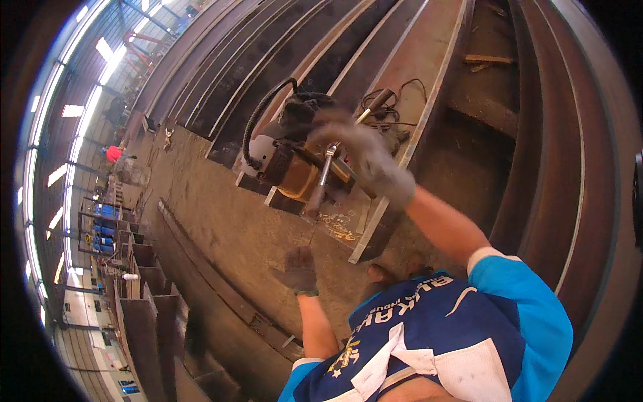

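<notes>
A drilling machine (295, 171) stands on a steel beam, with a black ribbed hose (252, 127) arching over its left side. Its feed handle has shiny metal spokes (327, 165) that end in dark brown grips. My right hand (382, 164), in a grey glove, is over the handle's hub; motion smears its fingers, so whether it grips a spoke is hidden. My left hand (297, 270), also gloved, hovers apart from the machine with its fingers spread and nothing in it. Curly metal shavings (340, 229) lie on the beam near the lower spoke.
Long steel beams (429, 50) run side by side away from me, and more curve along the right (562, 134). A black cable (410, 90) lies coiled behind the machine. Blue drums (104, 228) stand at far left. Someone in red (114, 154) is in the distance.
</notes>
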